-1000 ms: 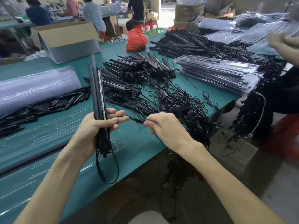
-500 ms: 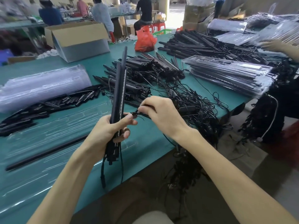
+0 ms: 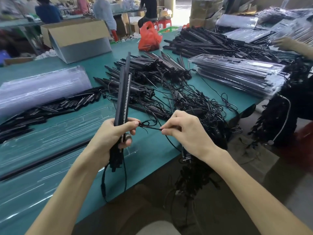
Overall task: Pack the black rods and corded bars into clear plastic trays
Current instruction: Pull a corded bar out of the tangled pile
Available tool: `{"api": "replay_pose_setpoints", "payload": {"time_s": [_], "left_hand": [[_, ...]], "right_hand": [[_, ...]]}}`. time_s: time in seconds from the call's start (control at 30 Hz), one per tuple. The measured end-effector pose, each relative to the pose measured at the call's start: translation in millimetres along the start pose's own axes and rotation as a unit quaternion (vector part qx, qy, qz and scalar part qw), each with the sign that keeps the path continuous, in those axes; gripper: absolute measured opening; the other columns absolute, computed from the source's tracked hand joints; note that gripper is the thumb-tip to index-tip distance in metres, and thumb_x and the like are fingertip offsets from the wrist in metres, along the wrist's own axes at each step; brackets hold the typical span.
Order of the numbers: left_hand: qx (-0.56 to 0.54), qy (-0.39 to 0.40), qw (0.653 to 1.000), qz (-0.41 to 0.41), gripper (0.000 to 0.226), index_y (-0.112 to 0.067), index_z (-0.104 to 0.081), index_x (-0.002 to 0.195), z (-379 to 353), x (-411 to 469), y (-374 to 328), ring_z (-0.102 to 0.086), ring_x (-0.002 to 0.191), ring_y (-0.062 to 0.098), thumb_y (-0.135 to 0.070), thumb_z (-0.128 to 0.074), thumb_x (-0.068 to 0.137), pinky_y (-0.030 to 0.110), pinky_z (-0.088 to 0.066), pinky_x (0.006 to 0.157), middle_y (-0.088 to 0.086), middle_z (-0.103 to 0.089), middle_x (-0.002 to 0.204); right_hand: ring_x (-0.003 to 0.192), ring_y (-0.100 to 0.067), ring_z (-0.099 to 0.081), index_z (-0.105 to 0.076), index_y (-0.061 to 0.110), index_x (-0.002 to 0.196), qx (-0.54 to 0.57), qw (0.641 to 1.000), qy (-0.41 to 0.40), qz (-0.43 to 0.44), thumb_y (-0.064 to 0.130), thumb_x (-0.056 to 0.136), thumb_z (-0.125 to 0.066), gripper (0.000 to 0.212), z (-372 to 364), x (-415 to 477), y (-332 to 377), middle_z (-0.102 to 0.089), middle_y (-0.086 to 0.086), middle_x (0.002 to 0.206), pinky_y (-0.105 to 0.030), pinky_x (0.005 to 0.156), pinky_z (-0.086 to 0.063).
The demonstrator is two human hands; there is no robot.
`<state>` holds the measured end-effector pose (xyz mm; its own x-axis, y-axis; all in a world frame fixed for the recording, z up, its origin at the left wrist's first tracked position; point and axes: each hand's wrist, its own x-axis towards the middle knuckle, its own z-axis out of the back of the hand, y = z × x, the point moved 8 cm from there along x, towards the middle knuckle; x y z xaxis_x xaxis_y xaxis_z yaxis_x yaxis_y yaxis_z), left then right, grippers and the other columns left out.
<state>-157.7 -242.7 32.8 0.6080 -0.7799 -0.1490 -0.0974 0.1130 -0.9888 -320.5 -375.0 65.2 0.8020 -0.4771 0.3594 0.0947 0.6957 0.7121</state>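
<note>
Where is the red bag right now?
Head view: the red plastic bag sits far across the green table, between the open cardboard box to its left and a pile of black bars to its right.

Left grip (image 3: 111,138): bars (image 3: 124,92); right grip (image 3: 184,133): cord (image 3: 150,128)

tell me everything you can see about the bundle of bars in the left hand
The bundle of bars is a few long, slim, matte black bars held together; one shows a pale dotted strip along its right edge. It stands nearly upright, tilted slightly right, above the green table. The left hand grips it near the lower end, and thin black cords hang from the bottom. A looped cord by the thumb runs to the right hand, which pinches it.
</note>
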Motion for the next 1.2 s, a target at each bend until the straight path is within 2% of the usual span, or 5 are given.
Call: {"api": "replay_pose_setpoints", "payload": {"time_s": [0.2, 0.57, 0.77, 0.93, 1.2], "left_hand": [[0.069, 0.077, 0.993, 0.057, 0.036, -0.001, -0.063, 0.113, -14.8, -4.4, 8.0, -0.052, 0.044, 0.015, -0.03, -0.07, 0.093, 0.018, -0.032, 0.036, 0.013, -0.076, 0.1], [0.019, 0.022, 0.999, 0.025, 0.03, -0.006, -0.068, 0.105, -12.6, -0.7, 7.0, -0.043, 0.044, 0.011, -0.026, -0.078, 0.086, 0.018, -0.029, 0.037, 0.004, -0.066, 0.08], [0.0, 0.003, 1.0, -0.002, 0.026, -0.005, -0.068, 0.104, -13.4, -1.2, 1.8, -0.044, 0.043, 0.012, -0.023, -0.077, 0.087, 0.017, -0.028, 0.036, 0.004, -0.067, 0.078], [-0.077, -0.012, 0.997, -0.013, 0.025, -0.01, -0.067, 0.104, 2.1, 1.0, -7.0, -0.041, 0.044, 0.008, -0.023, -0.078, 0.086, 0.016, -0.03, 0.037, 0.0, -0.063, 0.078], [-0.073, -0.032, 0.996, -0.03, 0.023, -0.013, -0.069, 0.1, 14.8, 1.1, -13.9, -0.04, 0.044, 0.009, -0.026, -0.079, 0.084, 0.017, -0.028, 0.038, 0.0, -0.064, 0.078]], "right_hand": [[0.079, -0.015, -0.047, -0.077, 0.006, 0.088, -0.169, 0.979, -0.033, 0.111, 0.014, 0.085, -0.078, 0.009, 1.3, -13.8, 27.4, -0.052, 0.001, 0.079, -0.037, 0.075, -0.049], [0.075, -0.017, -0.052, -0.065, 0.01, 0.08, -0.187, 0.969, -0.064, 0.149, 0.011, 0.082, -0.081, 0.016, -6.5, -37.4, 40.7, -0.059, 0.002, 0.079, -0.036, 0.069, -0.051], [0.079, -0.006, -0.052, -0.065, 0.018, 0.083, -0.141, 0.985, 0.08, 0.062, 0.025, 0.085, -0.077, 0.013, -31.5, -43.1, 12.6, -0.059, 0.013, 0.079, -0.031, 0.077, -0.048], [0.071, -0.005, -0.063, -0.059, 0.021, 0.098, -0.03, 0.999, -0.028, -0.006, 0.031, 0.093, -0.07, 0.016, -5.1, -37.8, 1.6, -0.063, 0.011, 0.074, -0.025, 0.069, -0.053], [0.094, -0.015, -0.047, -0.075, 0.015, 0.105, -0.275, 0.96, -0.054, -0.012, 0.033, 0.098, -0.061, 0.024, 12.3, -16.6, 1.6, -0.059, 0.003, 0.093, -0.028, 0.088, -0.043]]}}
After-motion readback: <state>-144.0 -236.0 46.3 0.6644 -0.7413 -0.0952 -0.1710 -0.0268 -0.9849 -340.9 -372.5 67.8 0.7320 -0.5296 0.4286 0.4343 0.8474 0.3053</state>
